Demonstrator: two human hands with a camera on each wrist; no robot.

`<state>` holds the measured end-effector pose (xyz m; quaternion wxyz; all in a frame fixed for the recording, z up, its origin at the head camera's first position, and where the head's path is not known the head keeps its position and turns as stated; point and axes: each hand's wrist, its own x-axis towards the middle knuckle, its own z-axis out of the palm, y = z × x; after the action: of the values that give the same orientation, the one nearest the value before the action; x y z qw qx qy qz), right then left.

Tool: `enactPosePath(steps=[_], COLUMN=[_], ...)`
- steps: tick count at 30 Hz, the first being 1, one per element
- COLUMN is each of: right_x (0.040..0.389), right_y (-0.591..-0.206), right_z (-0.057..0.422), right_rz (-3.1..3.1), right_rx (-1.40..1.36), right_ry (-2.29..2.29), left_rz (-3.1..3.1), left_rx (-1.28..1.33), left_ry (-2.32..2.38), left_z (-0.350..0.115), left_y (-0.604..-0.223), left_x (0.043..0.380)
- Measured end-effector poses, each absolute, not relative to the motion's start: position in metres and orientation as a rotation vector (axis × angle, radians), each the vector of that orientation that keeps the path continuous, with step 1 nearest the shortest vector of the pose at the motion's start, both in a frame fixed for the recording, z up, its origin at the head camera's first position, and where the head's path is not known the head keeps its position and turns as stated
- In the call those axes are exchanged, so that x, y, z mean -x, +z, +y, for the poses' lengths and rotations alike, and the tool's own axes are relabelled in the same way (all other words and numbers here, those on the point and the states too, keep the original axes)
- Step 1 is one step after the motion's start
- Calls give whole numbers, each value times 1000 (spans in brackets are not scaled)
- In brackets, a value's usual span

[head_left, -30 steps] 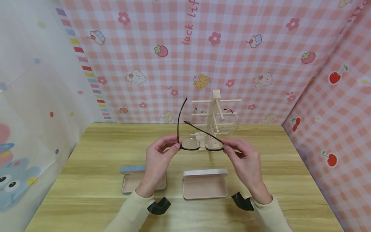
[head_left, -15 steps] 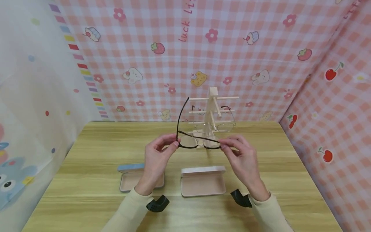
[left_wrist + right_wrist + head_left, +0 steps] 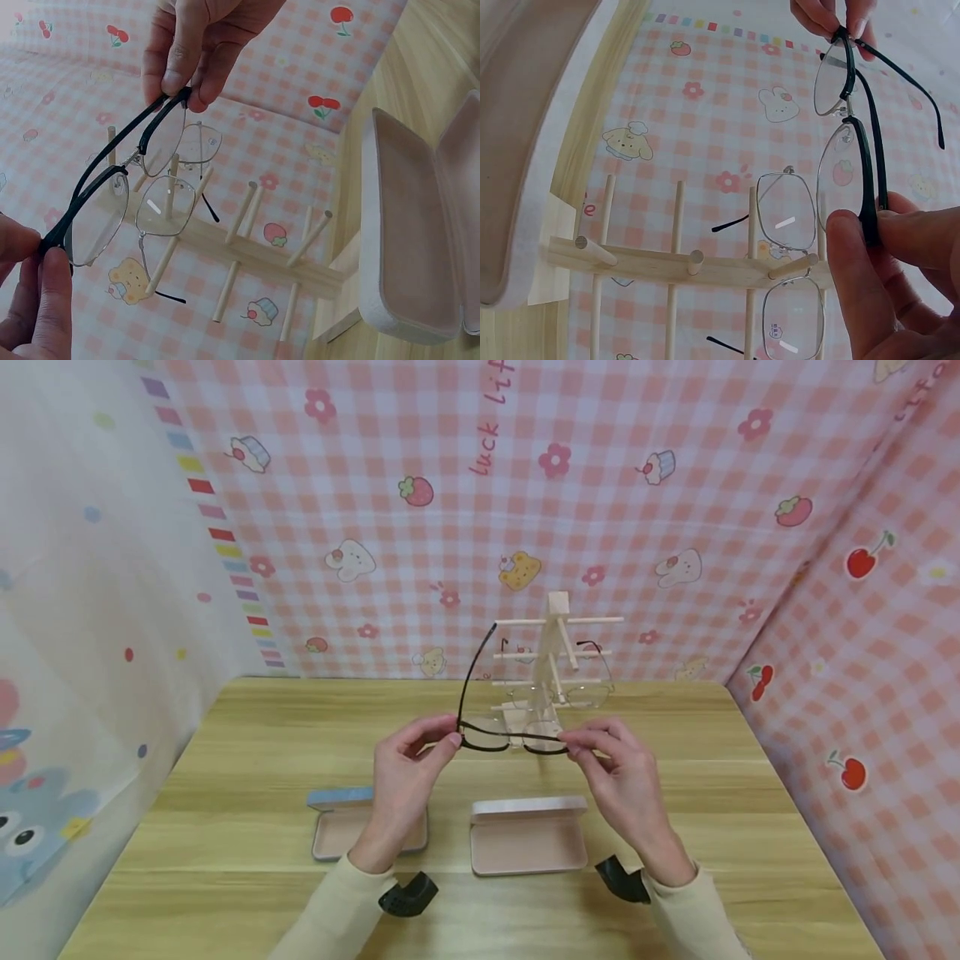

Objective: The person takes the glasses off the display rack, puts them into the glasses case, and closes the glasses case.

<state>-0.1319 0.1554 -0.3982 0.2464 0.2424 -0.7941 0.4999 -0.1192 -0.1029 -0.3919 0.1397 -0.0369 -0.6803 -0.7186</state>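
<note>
A pair of black half-rim eyeglasses (image 3: 485, 747) is held between both hands above the table, behind the open cases. My left hand (image 3: 408, 768) pinches the left hinge corner, where that temple arm points up and away. At the opposite corner, the thumb and fingers of my right hand (image 3: 618, 772) pinch the hinge; the right temple arm lies folded across the lenses. In the right wrist view the left temple (image 3: 911, 79) sticks out unfolded. Behind the eyeglasses stands a wooden display rack (image 3: 558, 603), bearing silver-rimmed eyeglasses (image 3: 787, 214).
A white eyeglass case (image 3: 530, 810) lies open at the middle of the wooden table (image 3: 247, 760). Left of it is an open case with a blue lid (image 3: 341, 797), partly hidden by the left wrist. Patterned cloth (image 3: 450, 535) encloses the back and sides.
The right temple arm has swung down from a raised diagonal to lie across the lenses. My right hand has shifted slightly left; my left hand keeps its pinch.
</note>
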Motion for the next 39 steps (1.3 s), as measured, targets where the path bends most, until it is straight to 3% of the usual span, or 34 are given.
enactPosePath(steps=[39], right_x=[130], right_y=[-402], right_z=[147], right_rz=[-2202], right_rx=[-651], right_ry=[1278], left_rz=[-2252], left_rx=[212], left_ry=[-1613], left_z=[-111], left_y=[-399], left_x=[116])
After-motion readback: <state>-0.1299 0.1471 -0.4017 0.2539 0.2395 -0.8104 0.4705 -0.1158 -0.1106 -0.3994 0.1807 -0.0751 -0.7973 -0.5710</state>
